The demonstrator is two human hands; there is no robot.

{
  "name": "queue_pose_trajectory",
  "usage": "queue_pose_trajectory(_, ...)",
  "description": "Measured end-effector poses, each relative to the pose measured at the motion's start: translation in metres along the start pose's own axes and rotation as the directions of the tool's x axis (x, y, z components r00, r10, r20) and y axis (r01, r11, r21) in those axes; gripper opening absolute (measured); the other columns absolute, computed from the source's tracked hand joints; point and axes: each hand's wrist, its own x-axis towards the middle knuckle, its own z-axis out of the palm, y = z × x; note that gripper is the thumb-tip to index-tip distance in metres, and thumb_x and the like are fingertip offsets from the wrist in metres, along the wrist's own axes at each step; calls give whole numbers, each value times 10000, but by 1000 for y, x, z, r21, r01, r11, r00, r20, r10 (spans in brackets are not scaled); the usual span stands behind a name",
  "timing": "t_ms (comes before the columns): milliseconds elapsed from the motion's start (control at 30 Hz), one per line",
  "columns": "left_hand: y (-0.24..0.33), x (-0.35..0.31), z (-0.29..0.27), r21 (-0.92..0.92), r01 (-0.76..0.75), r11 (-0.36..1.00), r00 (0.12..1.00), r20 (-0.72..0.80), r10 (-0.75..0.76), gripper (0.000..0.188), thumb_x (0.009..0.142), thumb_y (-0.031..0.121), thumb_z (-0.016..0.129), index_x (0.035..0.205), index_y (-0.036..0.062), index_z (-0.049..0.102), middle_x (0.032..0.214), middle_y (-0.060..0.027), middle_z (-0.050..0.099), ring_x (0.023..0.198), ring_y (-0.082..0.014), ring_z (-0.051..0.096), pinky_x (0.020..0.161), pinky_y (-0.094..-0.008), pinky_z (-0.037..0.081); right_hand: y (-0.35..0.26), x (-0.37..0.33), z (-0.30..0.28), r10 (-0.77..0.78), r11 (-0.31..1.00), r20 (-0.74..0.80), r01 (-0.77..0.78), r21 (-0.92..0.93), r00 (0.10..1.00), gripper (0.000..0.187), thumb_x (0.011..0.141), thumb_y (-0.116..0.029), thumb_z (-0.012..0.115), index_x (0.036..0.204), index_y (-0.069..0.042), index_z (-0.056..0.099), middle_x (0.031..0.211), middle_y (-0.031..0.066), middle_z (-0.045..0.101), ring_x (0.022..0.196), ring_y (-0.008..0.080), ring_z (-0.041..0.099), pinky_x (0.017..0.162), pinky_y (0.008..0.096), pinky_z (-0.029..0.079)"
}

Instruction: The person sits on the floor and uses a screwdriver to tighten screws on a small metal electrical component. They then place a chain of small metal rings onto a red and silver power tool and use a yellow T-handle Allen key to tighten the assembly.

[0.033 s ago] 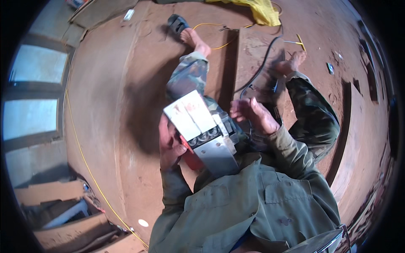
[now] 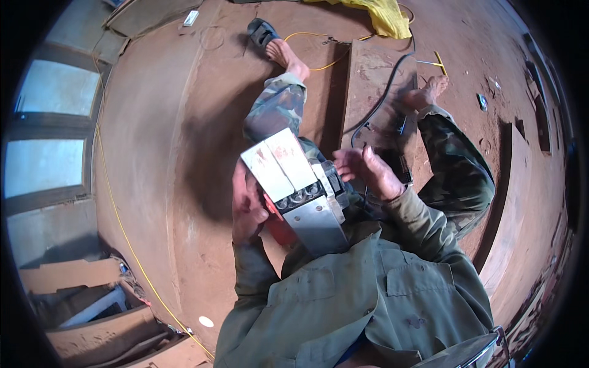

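An upturned electric hand planer (image 2: 316,222) with a red body rests at my lap, its flat metal sole plates facing up. Between the pale plate and the grey one lies a dark gap with round metal parts. My left hand (image 2: 246,205) is wrapped round the planer's left side, thumb on the red part. To the right of the tool, my right hand (image 2: 374,173) is raised with its fingers apart and nothing in it. Its fingertips are close beside the black part on the planer's side; whether they touch it I cannot tell.
A broad wooden board (image 2: 380,80) lies between my legs, a black cable (image 2: 391,89) across it. Another plank (image 2: 500,227) is on the right. Beyond are a yellow sheet (image 2: 388,18) and a yellow-handled T-shaped tool (image 2: 440,62). Wooden pieces (image 2: 80,279) stand lower left.
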Motion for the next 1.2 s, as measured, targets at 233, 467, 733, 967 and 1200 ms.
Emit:
queue_pose_trajectory(233, 15, 20, 9, 74, -48, 996, 995, 85, 42, 795, 1114, 418, 628, 1683, -35, 308, 1638, -167, 487, 1496, -243, 479, 1269, -414, 340, 19, -19, 39, 35, 992, 130, -50, 116, 991, 825, 1135, -697, 336, 1563, -25, 550, 1385, 53, 692, 1170, 138, 659, 1039, 353, 526)
queue_pose_trajectory(467, 37, 35, 38, 217, 65, 974, 994, 67, -82, 555, 1112, 395, 671, 1476, -13, 579, 1357, -86, 684, 1260, -162, 631, 1116, -347, 487, 33, -19, 18, 71, 960, 152, -109, 260, 986, 975, 1039, -820, 413, 1540, 5, 547, 1483, 107, 669, 1301, 221, 661, 1122, 391, 504)
queue_pose_trajectory(733, 17, 75, 110, 123, 129, 984, 984, 106, -142, 315, 1089, 209, 685, 1317, 0, 630, 1210, -58, 687, 1102, -95, 633, 977, -286, 522, 20, -54, -7, 70, 861, 44, -83, 501, 997, 821, 1043, -789, 470, 1461, -98, 622, 1329, 19, 734, 1081, 161, 708, 941, 343, 559)
queue_pose_trajectory(967, -27, 131, 160, 163, 288, 944, 935, 165, -314, 255, 1070, 155, 709, 1269, 9, 646, 1133, -44, 713, 1025, -95, 669, 919, -284, 547, -66, -60, -134, 17, 980, -231, -62, -189, 973, 781, 1119, -677, 450, 1446, 6, 643, 1219, 118, 738, 928, 205, 750, 788, 352, 618)
queue_pose_trajectory(1200, -57, 160, 156, 180, 456, 872, 885, 12, -466, 367, 1070, 149, 644, 1377, -52, 629, 1199, -122, 730, 1077, -178, 707, 969, -330, 565, -177, 19, -410, -405, 683, -723, -340, -646, 560, 333, 975, -300, 751, 1162, -33, 819, 919, 85, 809, 796, 169, 746, 736, 352, 602)
